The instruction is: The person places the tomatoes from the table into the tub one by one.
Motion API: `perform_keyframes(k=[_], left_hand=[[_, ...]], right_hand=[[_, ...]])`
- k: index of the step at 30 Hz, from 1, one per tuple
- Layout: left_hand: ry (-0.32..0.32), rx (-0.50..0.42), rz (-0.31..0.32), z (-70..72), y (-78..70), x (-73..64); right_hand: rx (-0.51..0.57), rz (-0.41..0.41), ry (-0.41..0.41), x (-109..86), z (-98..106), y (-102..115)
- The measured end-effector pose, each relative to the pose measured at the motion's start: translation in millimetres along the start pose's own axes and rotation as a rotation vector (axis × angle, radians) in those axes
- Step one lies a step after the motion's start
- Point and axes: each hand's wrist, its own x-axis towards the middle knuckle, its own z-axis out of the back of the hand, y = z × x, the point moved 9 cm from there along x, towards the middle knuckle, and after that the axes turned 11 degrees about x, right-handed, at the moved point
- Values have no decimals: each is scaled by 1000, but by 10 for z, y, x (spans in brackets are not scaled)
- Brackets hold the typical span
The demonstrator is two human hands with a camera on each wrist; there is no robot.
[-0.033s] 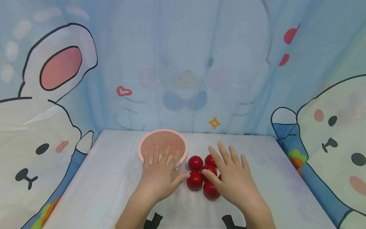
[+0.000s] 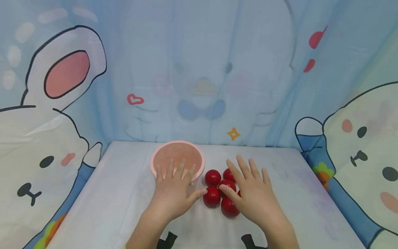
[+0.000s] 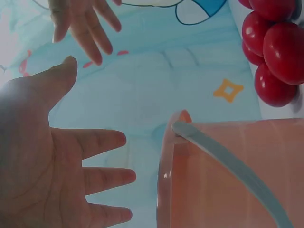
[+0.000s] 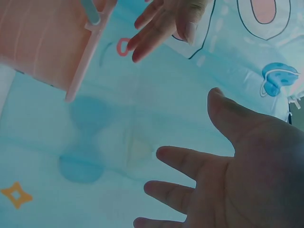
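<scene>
My left hand hovers palm down in front of a pink bucket, fingers spread and overlapping the bucket's near rim in the head view. In the left wrist view the fingertips stand apart from the bucket, which has a pale grey handle. Several shiny red balls lie clustered between the hands, right of the bucket. My right hand is spread over the right side of the cluster, hiding part of it. Both palms hold nothing.
A white cloth covers the table, with dark printed shapes near its front. Behind it hangs a light blue curtain with cartoon prints, and printed bunnies stand at left and right.
</scene>
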Motion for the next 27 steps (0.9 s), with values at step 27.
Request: perform_keyframes(k=[27], left_hand=[[-183,-375,374,-166,1354,20]], right_hand=[[188,-106,21,212,-392,-1109]])
